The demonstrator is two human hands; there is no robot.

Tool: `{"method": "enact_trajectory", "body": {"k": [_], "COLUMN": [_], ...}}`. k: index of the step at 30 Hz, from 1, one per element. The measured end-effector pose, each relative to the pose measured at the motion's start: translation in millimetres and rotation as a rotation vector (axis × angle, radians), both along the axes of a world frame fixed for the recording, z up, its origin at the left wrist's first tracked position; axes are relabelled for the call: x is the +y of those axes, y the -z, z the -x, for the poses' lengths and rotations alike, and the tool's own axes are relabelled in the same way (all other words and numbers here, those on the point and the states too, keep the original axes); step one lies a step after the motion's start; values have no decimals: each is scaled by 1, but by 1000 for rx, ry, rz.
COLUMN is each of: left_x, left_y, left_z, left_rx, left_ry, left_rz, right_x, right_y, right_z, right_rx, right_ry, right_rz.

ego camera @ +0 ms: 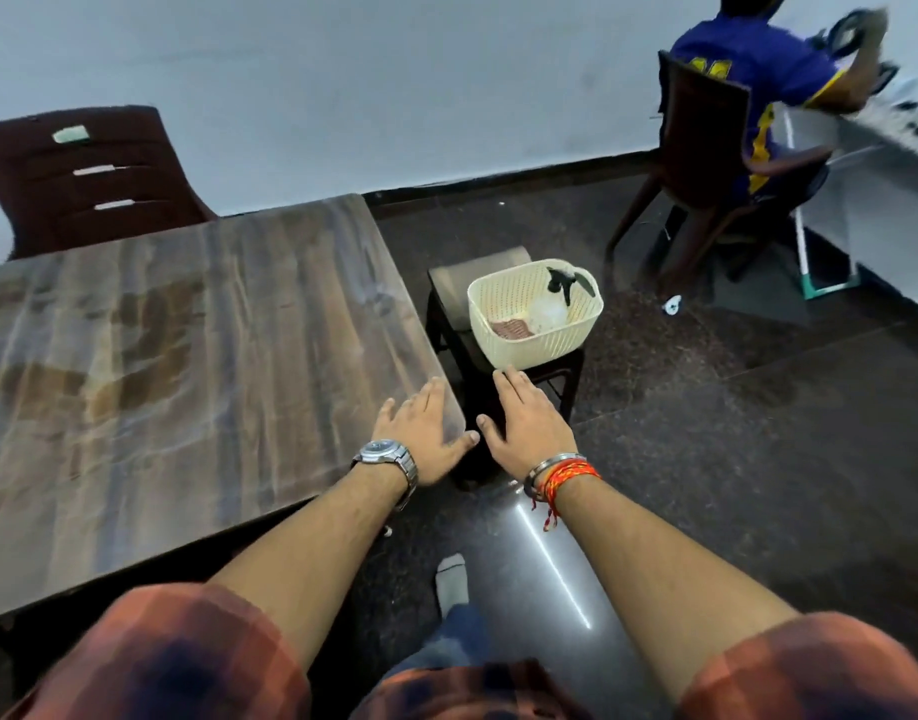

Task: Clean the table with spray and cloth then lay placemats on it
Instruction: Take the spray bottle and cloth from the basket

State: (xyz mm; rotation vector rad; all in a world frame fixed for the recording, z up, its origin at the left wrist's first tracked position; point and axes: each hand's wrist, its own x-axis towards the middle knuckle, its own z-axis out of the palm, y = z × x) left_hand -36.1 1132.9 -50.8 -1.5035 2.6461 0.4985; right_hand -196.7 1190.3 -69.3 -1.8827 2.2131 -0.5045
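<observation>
A brown wooden table (187, 366) fills the left of the head view. To its right, a cream plastic basket (503, 330) stands on a dark stool (472, 376). Inside the basket lie a clear spray bottle (548, 311) with a black trigger head and a reddish cloth (510, 328). My left hand (426, 433) hovers open over the table's near right corner, with a watch on the wrist. My right hand (529, 423) is stretched out open just short of the basket, holding nothing. No placemats are visible.
A dark brown chair (83, 174) stands behind the table at the far left. At the back right a person in a blue shirt (753, 70) sits on another brown chair (706, 163) at a white desk (883, 163). The floor is dark tile.
</observation>
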Motion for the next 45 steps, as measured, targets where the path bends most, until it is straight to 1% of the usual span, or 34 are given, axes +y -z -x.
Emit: {"method": "enact_trajectory", "body": {"k": [5,8,10,13,15,18,25,30,32,35,37,38,41,43,45], "left_x": [-82,-127,-153,-178,-192,-214,-248,-267,-268,-268,-273,-276,-286,-290,-294], "left_y": [1,4,6,12,20,39,63,65,68,71,65,61,51,51,53], "left_z": [74,111,129,147,158,184,256,283,286,288,292,295,306,307,304], "left_rx": [30,60,76,66,26,-6,-65,-62,-63,-53,-17,19,127,144,138], "left_ry": [67,100,85,45,51,7,-146,-301,-341,-367,-352,-347,-344,-356,-375], "left_rz": [-50,-40,-38,-86,-99,-144,-231,-270,-303,-352,-375,-378,-377,-396,-430], "right_x": [-67,-110,-134,-165,-188,-226,-300,-329,-338,-344,-348,-349,-358,-367,-379], "right_y": [-10,-9,-4,8,17,34,54,64,71,78,78,80,75,65,55], "right_z": [68,111,133,156,171,196,264,298,302,307,312,315,315,312,308], "right_rx": [-33,-53,-73,-124,-103,-80,85,197,144,-1,-24,-24,18,109,142], "right_ry": [85,140,205,244,222,171,-89,-147,-124,-17,43,39,-57,-199,-329], "right_rz": [-96,-106,-86,-147,-198,-227,-293,-349,-395,-440,-466,-467,-459,-457,-434]}}
